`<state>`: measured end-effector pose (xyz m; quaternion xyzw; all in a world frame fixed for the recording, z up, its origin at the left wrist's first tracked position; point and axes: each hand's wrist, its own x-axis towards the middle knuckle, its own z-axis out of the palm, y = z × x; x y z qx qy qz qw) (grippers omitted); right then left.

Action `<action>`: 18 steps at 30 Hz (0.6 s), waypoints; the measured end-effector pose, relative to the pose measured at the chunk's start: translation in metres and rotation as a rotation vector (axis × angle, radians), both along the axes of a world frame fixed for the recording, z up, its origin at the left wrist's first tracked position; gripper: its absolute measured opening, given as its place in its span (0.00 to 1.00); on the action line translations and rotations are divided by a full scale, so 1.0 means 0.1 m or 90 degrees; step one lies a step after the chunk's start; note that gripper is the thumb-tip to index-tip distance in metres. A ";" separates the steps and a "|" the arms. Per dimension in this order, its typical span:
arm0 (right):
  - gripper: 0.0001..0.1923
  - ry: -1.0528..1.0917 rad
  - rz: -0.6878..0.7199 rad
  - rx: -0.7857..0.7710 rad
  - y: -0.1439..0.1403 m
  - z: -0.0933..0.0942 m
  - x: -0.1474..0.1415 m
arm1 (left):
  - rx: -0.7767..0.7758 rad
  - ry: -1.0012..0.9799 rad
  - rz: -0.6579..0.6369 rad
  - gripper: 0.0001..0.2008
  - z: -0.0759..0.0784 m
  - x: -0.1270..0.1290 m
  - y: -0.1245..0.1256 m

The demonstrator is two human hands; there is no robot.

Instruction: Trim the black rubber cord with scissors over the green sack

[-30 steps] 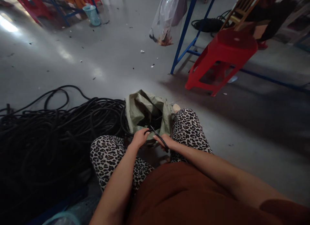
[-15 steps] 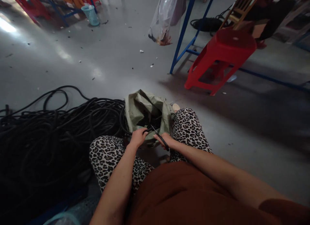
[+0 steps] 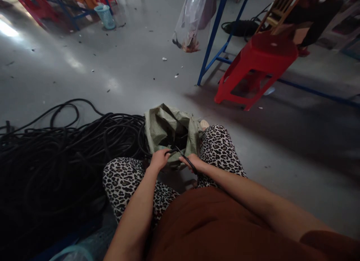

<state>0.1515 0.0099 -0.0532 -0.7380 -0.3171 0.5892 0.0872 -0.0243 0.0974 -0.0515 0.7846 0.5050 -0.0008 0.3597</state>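
Between my knees stands an open woven sack (image 3: 154, 130), pale green, with dark pieces (image 3: 181, 140) inside that I cannot make out singly. My left hand (image 3: 159, 159) is closed on a black rubber cord (image 3: 172, 151), whose end points right over the sack's near rim. In my right hand (image 3: 193, 161) is a pair of scissors (image 3: 188, 161) with black handles. Their blades reach up and left to the cord's end; whether they touch it is too small to tell. A large tangled heap of black cord (image 3: 112, 128) lies to the left of the sack.
A red plastic stool (image 3: 270, 53) stands ahead on the right beside a blue metal frame (image 3: 209, 47). From that frame hangs a clear plastic bag (image 3: 191, 24). A light blue basket (image 3: 105, 18) sits farther off, and another basket (image 3: 73, 250) is at lower left. Small scraps dot the floor.
Hardly anything differs. My left hand and the cord in it have shifted very slightly; the scissors stay by the cord's end.
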 end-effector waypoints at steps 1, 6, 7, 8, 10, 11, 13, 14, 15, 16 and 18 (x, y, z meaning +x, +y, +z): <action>0.26 0.003 -0.002 -0.003 0.00 0.00 0.00 | 0.005 0.005 -0.006 0.15 -0.01 0.00 0.00; 0.27 0.051 -0.002 -0.017 0.00 -0.04 0.01 | 0.020 0.015 -0.011 0.17 -0.01 -0.01 0.02; 0.28 0.066 0.001 -0.009 0.00 -0.06 0.02 | 0.021 0.014 -0.006 0.17 -0.01 -0.01 0.02; 0.28 0.079 0.001 0.002 0.00 -0.07 0.01 | 0.024 0.012 0.000 0.17 0.00 -0.01 0.02; 0.28 0.095 -0.011 0.010 0.01 -0.10 0.00 | 0.034 0.009 0.011 0.16 0.01 -0.01 0.02; 0.28 0.099 -0.018 0.006 0.01 -0.10 0.00 | 0.039 0.008 0.017 0.16 0.01 -0.01 0.02; 0.28 0.105 -0.033 -0.011 0.02 -0.08 -0.03 | 0.045 0.006 0.027 0.16 0.02 0.00 0.03; 0.28 0.113 -0.039 -0.017 0.02 -0.07 -0.04 | 0.046 0.002 0.029 0.16 0.02 0.00 0.03; 0.28 0.121 -0.046 -0.021 0.02 -0.05 -0.05 | 0.046 -0.001 0.031 0.16 0.02 0.00 0.03; 0.28 0.130 -0.054 -0.023 0.02 -0.03 -0.06 | 0.046 -0.005 0.033 0.16 0.02 0.00 0.03; 0.27 0.147 -0.071 -0.028 0.03 0.00 -0.07 | 0.047 -0.013 0.035 0.16 0.01 0.00 0.03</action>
